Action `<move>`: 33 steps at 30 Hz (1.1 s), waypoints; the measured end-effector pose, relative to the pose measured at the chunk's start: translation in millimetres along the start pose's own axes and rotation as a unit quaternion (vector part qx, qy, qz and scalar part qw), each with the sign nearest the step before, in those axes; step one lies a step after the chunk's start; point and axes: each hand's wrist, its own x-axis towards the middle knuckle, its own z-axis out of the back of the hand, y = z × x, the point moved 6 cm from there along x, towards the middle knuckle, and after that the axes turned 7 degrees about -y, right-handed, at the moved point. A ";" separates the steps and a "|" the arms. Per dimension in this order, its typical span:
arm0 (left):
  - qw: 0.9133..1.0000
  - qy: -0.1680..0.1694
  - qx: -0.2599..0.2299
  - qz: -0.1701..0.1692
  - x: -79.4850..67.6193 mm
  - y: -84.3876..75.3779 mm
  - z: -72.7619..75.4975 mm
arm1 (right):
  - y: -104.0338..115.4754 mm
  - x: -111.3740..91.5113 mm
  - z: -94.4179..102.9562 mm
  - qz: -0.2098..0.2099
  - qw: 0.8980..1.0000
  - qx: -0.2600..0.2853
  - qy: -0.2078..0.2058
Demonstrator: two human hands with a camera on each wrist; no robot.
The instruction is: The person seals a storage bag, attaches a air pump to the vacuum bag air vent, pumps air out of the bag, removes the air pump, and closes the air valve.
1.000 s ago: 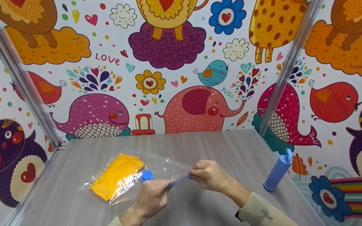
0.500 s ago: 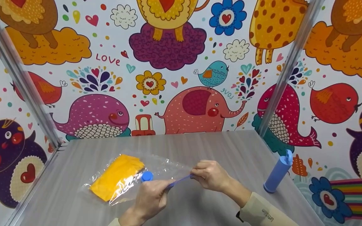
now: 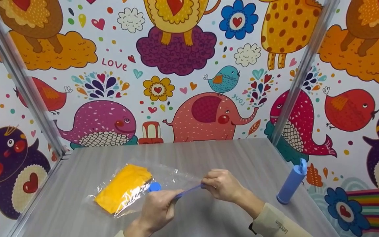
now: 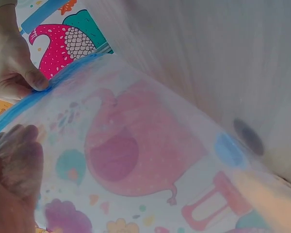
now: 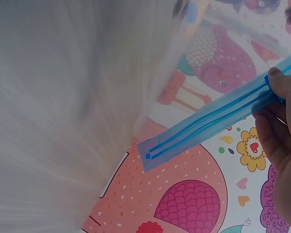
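Note:
A clear plastic zip bag (image 3: 173, 174) lies slanted on the table, with a folded yellow cloth (image 3: 123, 187) inside its left part. Beside the cloth, a round blue valve cap (image 3: 155, 186) sits on the bag. My left hand (image 3: 158, 209) pinches the bag's blue zip strip (image 3: 189, 189) between thumb and fingers. Farther right along that strip, my right hand (image 3: 223, 186) pinches it too. In the right wrist view, the thumb of my right hand (image 5: 286, 131) presses a darker blue slider (image 5: 274, 90) on the strip. Through the film, the left wrist view shows my left hand (image 4: 19, 170).
A blue hand pump (image 3: 290, 184) stands upright near the table's right edge, beyond my right hand. Cartoon-printed wall panels (image 3: 189, 75) enclose the grey table (image 3: 209, 149) at the back and sides, with metal posts (image 3: 28, 79) at the corners.
My right hand has shifted slightly right along the strip, so a little more blue shows between the hands. The left hand keeps its pinch. The head view has tilted up slightly.

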 end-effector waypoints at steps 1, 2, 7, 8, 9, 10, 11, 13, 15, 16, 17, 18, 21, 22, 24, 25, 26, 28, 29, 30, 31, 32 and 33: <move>1.000 -0.002 0.002 -0.003 -0.1 -0.4 0.3 | -0.1 -0.3 0.1 0.005 1.000 0.001 -0.002; 1.000 -0.004 0.006 -0.005 0.0 -0.6 0.8 | -0.3 -0.5 0.3 0.007 1.000 0.001 -0.005; 1.000 -0.004 0.008 -0.005 0.6 -1.0 2.2 | -0.8 -1.3 1.2 0.005 1.000 0.002 -0.008; 1.000 -0.003 0.007 -0.004 0.8 -1.0 2.5 | -0.8 -1.2 1.5 0.002 1.000 0.001 -0.006; 1.000 -0.002 0.006 -0.004 1.1 -1.1 2.8 | -0.8 -1.0 1.8 0.000 1.000 0.001 -0.005; 1.000 0.000 0.005 -0.003 1.3 -1.3 3.0 | -1.0 -1.0 1.8 -0.003 1.000 0.000 -0.002; 1.000 0.001 0.004 -0.002 1.7 -1.5 3.4 | -1.2 -0.8 2.1 -0.003 1.000 0.000 -0.001; 1.000 0.003 0.003 0.001 2.4 -1.9 3.9 | -1.9 -0.9 2.4 -0.004 1.000 0.000 0.001; 1.000 0.005 0.002 0.005 3.2 -2.1 4.4 | -3.2 -1.6 2.5 -0.006 1.000 0.002 0.002; 1.000 0.006 0.001 0.006 3.5 -2.1 4.5 | -3.8 -1.9 2.7 -0.008 1.000 0.004 0.001; 1.000 0.006 0.001 0.007 3.8 -2.2 4.6 | -4.5 -2.3 2.8 -0.009 1.000 0.005 0.000; 1.000 0.006 0.001 0.007 4.1 -2.2 4.7 | -5.2 -2.9 2.9 -0.010 1.000 0.007 -0.001; 1.000 0.006 -0.001 0.003 4.2 -2.3 5.1 | -6.9 -3.9 2.6 -0.014 1.000 0.011 0.002; 1.000 0.006 -0.001 0.001 4.1 -2.3 5.4 | -7.2 -4.1 2.6 -0.014 1.000 0.011 0.001; 1.000 0.004 -0.001 -0.002 4.1 -2.1 6.1 | -7.8 -4.3 2.5 -0.011 1.000 0.009 0.001; 1.000 0.002 0.000 -0.004 4.0 -1.9 6.5 | -8.1 -4.2 2.5 -0.010 1.000 0.007 0.002; 1.000 0.001 0.001 -0.005 4.1 -1.8 7.0 | -8.2 -4.1 2.6 -0.009 1.000 0.007 0.001; 1.000 -0.002 0.006 -0.008 4.2 -1.5 7.9 | -8.7 -4.0 2.8 -0.007 1.000 0.006 -0.001; 1.000 -0.004 0.009 -0.010 4.2 -1.6 8.2 | -8.7 -3.9 2.8 -0.006 1.000 0.003 -0.001; 1.000 -0.004 0.011 -0.011 4.1 -1.6 8.6 | -8.6 -3.9 2.8 -0.005 1.000 0.000 0.000; 1.000 -0.005 0.012 -0.012 4.1 -1.8 9.0 | -8.6 -4.0 2.8 -0.004 1.000 -0.001 -0.001; 1.000 -0.006 0.013 -0.014 4.2 -2.1 9.3 | -8.3 -4.0 2.9 -0.002 1.000 -0.003 -0.003; 1.000 -0.006 0.012 -0.014 4.1 -2.2 9.5 | -8.1 -4.0 2.9 0.000 1.000 -0.006 -0.003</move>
